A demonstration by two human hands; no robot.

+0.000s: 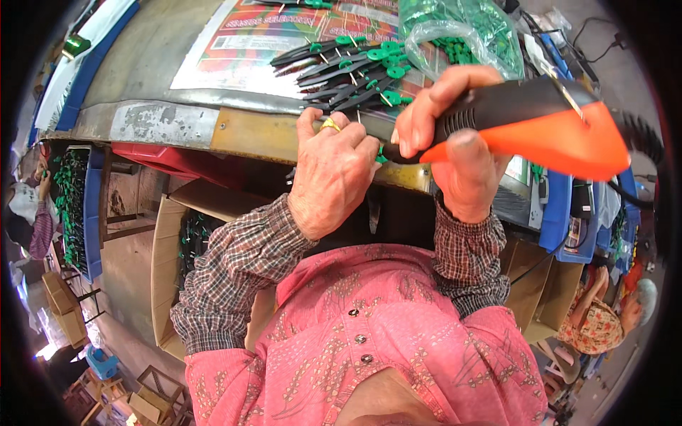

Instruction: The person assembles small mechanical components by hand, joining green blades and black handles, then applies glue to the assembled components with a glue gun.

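An orange and black power screwdriver (547, 135) lies across my right hand (470, 174), whose fingers wrap round its black body. Its tip points left, toward my left hand (330, 174) at the front edge of the bench. That left hand is closed, with a ring on one finger, and pinches a small piece with a green end (381, 155); the rest of the piece is mostly hidden by my fingers. Just beyond both hands lies a pile of black pointed tools with green round ends (355, 74), thin metal pins sticking out of some.
Behind the pile sits a clear plastic bag of green parts (462, 25). A printed sheet (249, 42) covers part of the bench (160, 122). Below are a cardboard box (167, 248) and a blue crate (94, 213). A coiled cord (639, 135) trails right. Other people sit at both sides.
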